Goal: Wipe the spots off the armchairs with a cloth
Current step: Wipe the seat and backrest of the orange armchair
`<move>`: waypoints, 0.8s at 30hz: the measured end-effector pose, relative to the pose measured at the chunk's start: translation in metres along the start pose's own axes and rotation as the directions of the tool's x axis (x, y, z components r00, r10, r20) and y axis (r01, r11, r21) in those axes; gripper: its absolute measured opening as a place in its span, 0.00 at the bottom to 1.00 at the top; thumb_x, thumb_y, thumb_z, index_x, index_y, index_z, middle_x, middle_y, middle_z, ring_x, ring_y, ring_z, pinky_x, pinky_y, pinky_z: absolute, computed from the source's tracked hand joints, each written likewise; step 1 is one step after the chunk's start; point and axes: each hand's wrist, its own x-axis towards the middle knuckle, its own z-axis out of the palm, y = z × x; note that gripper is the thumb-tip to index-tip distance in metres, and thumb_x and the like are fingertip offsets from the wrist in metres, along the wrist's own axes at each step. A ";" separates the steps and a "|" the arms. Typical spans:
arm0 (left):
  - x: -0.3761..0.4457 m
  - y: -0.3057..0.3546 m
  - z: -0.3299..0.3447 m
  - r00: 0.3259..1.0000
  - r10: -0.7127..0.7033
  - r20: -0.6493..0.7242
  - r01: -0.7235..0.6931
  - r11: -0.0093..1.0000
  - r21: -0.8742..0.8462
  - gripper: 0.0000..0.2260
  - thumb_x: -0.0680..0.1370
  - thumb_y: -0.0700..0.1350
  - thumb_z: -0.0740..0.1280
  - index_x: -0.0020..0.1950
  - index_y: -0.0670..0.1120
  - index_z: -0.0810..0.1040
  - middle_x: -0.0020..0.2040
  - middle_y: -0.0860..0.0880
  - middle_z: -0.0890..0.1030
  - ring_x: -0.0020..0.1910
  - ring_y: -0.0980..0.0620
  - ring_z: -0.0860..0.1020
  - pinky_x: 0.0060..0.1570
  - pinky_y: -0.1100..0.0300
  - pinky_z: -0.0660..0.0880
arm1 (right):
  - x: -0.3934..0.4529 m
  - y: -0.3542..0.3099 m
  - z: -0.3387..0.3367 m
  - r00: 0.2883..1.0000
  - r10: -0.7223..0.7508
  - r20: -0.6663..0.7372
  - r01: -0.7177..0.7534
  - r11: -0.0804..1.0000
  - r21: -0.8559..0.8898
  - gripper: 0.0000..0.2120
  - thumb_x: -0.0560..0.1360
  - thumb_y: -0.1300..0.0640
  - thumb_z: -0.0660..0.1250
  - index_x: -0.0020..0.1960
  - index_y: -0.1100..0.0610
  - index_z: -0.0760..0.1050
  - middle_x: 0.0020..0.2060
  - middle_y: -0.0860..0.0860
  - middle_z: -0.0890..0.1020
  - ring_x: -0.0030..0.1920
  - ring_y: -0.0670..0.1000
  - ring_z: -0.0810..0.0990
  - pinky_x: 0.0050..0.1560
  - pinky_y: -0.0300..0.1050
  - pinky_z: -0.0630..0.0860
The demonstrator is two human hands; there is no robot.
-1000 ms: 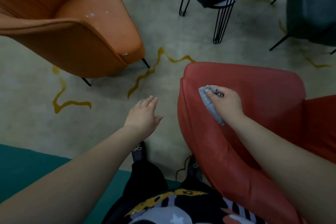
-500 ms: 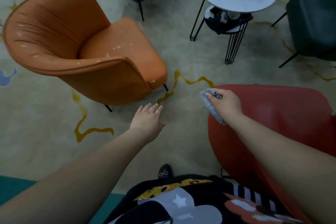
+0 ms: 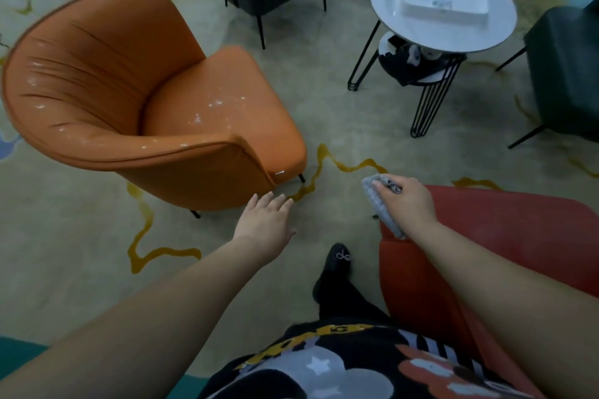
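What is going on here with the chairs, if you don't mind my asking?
A person stands between two armchairs with a grey cloth held in the right hand, in the air beside the edge of the red armchair. The left hand is open and empty, reaching toward the orange armchair. That chair's seat has pale spots on it, not yet wiped.

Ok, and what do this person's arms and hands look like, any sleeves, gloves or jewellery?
Both arms are bare to the frame edge, with no sleeves showing. The left hand and right hand wear no gloves, and no rings, watch or bracelets are visible. Fingernails look short and unpainted.
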 end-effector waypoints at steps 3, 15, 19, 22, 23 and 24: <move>0.038 -0.005 -0.013 1.000 -0.014 0.016 0.014 1.000 -0.003 0.29 0.81 0.57 0.56 0.79 0.49 0.53 0.79 0.50 0.56 0.78 0.48 0.51 0.75 0.49 0.45 | 0.047 -0.004 0.002 0.999 -0.012 0.033 0.011 1.000 0.024 0.11 0.75 0.48 0.66 0.52 0.52 0.82 0.43 0.50 0.83 0.46 0.49 0.81 0.40 0.38 0.72; 0.178 -0.033 -0.074 0.988 -0.148 0.034 0.149 0.988 -0.037 0.29 0.81 0.58 0.55 0.78 0.50 0.53 0.78 0.50 0.57 0.77 0.47 0.52 0.74 0.47 0.47 | 0.231 -0.021 -0.017 0.997 -0.040 0.069 0.041 0.999 -0.003 0.09 0.75 0.50 0.66 0.47 0.54 0.83 0.41 0.54 0.84 0.43 0.52 0.81 0.42 0.44 0.74; 0.213 -0.043 -0.090 0.982 -0.174 0.074 0.177 0.983 -0.037 0.29 0.81 0.58 0.55 0.79 0.49 0.51 0.79 0.50 0.55 0.77 0.46 0.51 0.74 0.47 0.46 | 0.270 -0.032 -0.017 0.998 -0.038 0.040 0.036 0.999 0.031 0.09 0.74 0.50 0.67 0.49 0.52 0.83 0.41 0.50 0.84 0.40 0.46 0.78 0.41 0.40 0.71; 0.247 -0.053 -0.106 0.980 -0.155 0.121 0.157 0.988 -0.006 0.30 0.81 0.57 0.56 0.79 0.49 0.50 0.79 0.49 0.54 0.78 0.46 0.50 0.74 0.46 0.45 | 0.303 -0.043 -0.017 0.999 -0.020 0.033 0.019 0.999 0.040 0.09 0.74 0.48 0.66 0.49 0.49 0.83 0.39 0.46 0.82 0.40 0.43 0.77 0.39 0.37 0.68; 0.261 -0.057 -0.112 0.981 -0.144 0.129 0.144 0.990 0.006 0.30 0.81 0.56 0.56 0.79 0.49 0.49 0.79 0.49 0.53 0.78 0.46 0.50 0.75 0.46 0.46 | 0.316 -0.046 -0.018 1.000 -0.016 0.019 0.016 0.999 0.038 0.09 0.75 0.48 0.66 0.49 0.49 0.83 0.39 0.45 0.81 0.40 0.43 0.77 0.39 0.36 0.67; 0.276 -0.060 -0.119 0.983 -0.128 0.134 0.127 0.992 0.017 0.30 0.81 0.56 0.56 0.79 0.48 0.49 0.79 0.49 0.53 0.78 0.46 0.50 0.75 0.46 0.46 | 0.327 -0.050 -0.020 1.000 -0.013 0.001 0.013 0.999 0.037 0.09 0.75 0.48 0.66 0.49 0.49 0.83 0.39 0.44 0.81 0.40 0.43 0.77 0.39 0.36 0.67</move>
